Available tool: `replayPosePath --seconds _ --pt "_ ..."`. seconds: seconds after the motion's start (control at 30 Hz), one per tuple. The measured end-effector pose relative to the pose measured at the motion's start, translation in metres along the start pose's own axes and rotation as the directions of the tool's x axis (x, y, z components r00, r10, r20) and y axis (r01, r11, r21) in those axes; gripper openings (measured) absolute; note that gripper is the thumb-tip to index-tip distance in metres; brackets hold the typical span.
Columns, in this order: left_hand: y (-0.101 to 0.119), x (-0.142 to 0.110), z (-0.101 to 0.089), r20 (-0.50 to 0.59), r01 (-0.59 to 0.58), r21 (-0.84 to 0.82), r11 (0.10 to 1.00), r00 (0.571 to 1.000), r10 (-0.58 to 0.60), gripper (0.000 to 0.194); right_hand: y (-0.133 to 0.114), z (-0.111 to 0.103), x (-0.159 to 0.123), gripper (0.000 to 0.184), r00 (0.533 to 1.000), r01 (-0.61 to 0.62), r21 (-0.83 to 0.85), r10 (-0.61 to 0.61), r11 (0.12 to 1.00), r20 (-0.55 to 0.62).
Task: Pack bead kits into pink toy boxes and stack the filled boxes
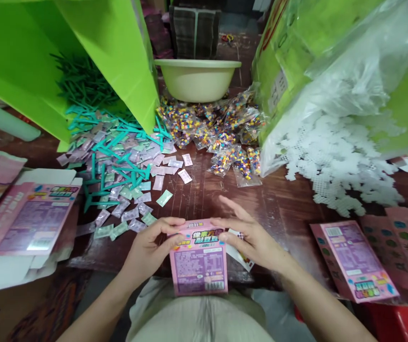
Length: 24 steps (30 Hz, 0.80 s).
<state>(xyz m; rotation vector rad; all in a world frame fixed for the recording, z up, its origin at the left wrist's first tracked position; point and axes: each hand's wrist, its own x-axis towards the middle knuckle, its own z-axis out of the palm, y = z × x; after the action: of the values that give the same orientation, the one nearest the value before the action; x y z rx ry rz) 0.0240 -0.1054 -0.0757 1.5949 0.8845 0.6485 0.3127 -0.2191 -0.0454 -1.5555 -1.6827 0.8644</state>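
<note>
On the bench [204, 199], sachets [125, 190] lie left. The left hand [147, 251] and right hand [254, 240] hold a pink box [199, 259] at its top edge, fingers curled closed on it. Its print has Chinese characters, too small to read. White pieces [343, 161] lie right.

Box [199, 259] at near desk [204, 199] edge; basin [197, 78] behind bead bags [225, 133]; sachets [125, 180] left, grids [343, 166] right.

Cream basin [197, 79] behind bead packets [225, 137]
</note>
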Motion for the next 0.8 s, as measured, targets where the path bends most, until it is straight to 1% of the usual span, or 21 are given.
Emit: replayPosePath --seconds 0.03,0.07,0.1,0.13,0.17,0.2,0.23,0.27,0.3,0.33,0.37,0.4,0.43,0.5,0.57,0.63,0.67,0.7,0.73,0.77,0.8 --pt "0.0 -0.002 -0.004 -0.086 0.013 -0.01 1.0 0.996 -0.014 0.014 0.004 -0.001 -0.008 0.045 0.999 -0.043 -0.075 0.04 0.996 -0.032" --pt "-0.001 -0.004 -0.01 -0.204 0.033 -0.022 0.999 0.978 -0.037 0.017 0.009 -0.002 -0.017 0.051 0.992 -0.116 -0.154 0.106 0.981 -0.071" --pt "-0.003 -0.008 -0.017 -0.328 0.061 -0.038 0.997 0.942 -0.07 0.02 0.015 -0.001 -0.026 0.056 0.976 -0.208 -0.235 0.188 0.949 -0.107" --pt "-0.008 -0.013 -0.024 -0.437 0.094 -0.053 0.994 0.893 -0.108 0.023 0.023 0.0 -0.036 0.058 0.951 -0.308 -0.315 0.28 0.898 -0.132" --pt "-0.014 -0.019 -0.031 -0.512 0.132 -0.063 0.989 0.847 -0.146 0.027 0.03 0.003 -0.045 0.056 0.917 -0.399 -0.389 0.372 0.83 -0.147" --pt "-0.022 -0.027 -0.038 -0.544 0.175 -0.067 0.982 0.819 -0.183 0.03 0.037 0.006 -0.052 0.054 0.878 -0.471 -0.45 0.454 0.759 -0.153" --pt "-0.032 -0.036 -0.045 -0.541 0.212 -0.059 0.975 0.814 -0.21 0.033 0.042 0.01 -0.059 0.051 0.839 -0.525 -0.49 0.521 0.696 -0.158" --pt "-0.042 -0.046 -0.051 -0.508 0.24 -0.026 0.97 0.833 -0.22 0.035 0.046 0.014 -0.064 0.048 0.807 -0.562 -0.511 0.567 0.651 -0.165" --pt "-0.051 -0.056 -0.057 -0.465 0.246 0.046 0.968 0.863 -0.197 0.036 0.049 0.017 -0.067 0.044 0.787 -0.582 -0.517 0.594 0.627 -0.166" --pt "-0.059 -0.065 -0.062 -0.418 0.23 0.16 0.96 0.897 -0.146 0.038 0.05 0.02 -0.069 0.038 0.78 -0.59 -0.513 0.605 0.623 -0.161" --pt "-0.065 -0.073 -0.066 -0.367 0.191 0.301 0.934 0.928 -0.071 0.039 0.05 0.023 -0.07 0.033 0.78 -0.588 -0.505 0.608 0.632 -0.148" --pt "-0.068 -0.077 -0.069 -0.311 0.133 0.446 0.885 0.95 0.014 0.041 0.05 0.024 -0.069 0.029 0.784 -0.583 -0.496 0.607 0.643 -0.134" --pt "-0.068 -0.079 -0.071 -0.242 0.064 0.573 0.817 0.966 0.094 0.042 0.049 0.025 -0.068 0.026 0.787 -0.58 -0.489 0.604 0.652 -0.128" --pt "-0.061 -0.072 -0.07 -0.07 -0.087 0.732 0.675 0.977 0.202 0.052 0.046 0.024 -0.065 0.031 0.784 -0.587 -0.48 0.605 0.652 -0.137" --pt "-0.05 -0.054 -0.061 0.137 -0.242 0.788 0.566 0.965 0.221 0.076 0.044 0.023 -0.061 0.043 0.767 -0.612 -0.473 0.622 0.634 -0.159" --pt "-0.04 -0.03 -0.048 0.346 -0.383 0.783 0.49 0.923 0.168 0.104 0.042 0.022 -0.057 0.049 0.738 -0.637 -0.465 0.662 0.615 -0.135" --pt "-0.036 -0.019 -0.04 0.43 -0.438 0.761 0.478 0.893 0.134 0.111 0.042 0.022 -0.056 0.048 0.719 -0.647 -0.465 0.686 0.604 -0.111" --pt "-0.034 -0.009 -0.033 0.495 -0.481 0.733 0.481 0.862 0.108 0.116 0.041 0.022 -0.055 0.044 0.705 -0.655 -0.468 0.703 0.594 -0.093" --pt "-0.032 -0.001 -0.026 0.54 -0.513 0.705 0.49 0.836 0.097 0.12 0.041 0.023 -0.055 0.038 0.7 -0.655 -0.471 0.71 0.59 -0.083" --pt "-0.032 0.004 -0.021 0.561 -0.528 0.69 0.496 0.822 0.096 0.123 0.041 0.024 -0.057 0.031 0.704 -0.651 -0.475 0.705 0.592 -0.087" --pt "-0.032 0.006 -0.018 0.563 -0.532 0.685 0.497 0.82 0.102 0.125 0.041 0.026 -0.06 0.023 0.723 -0.64 -0.473 0.683 0.605 -0.105"
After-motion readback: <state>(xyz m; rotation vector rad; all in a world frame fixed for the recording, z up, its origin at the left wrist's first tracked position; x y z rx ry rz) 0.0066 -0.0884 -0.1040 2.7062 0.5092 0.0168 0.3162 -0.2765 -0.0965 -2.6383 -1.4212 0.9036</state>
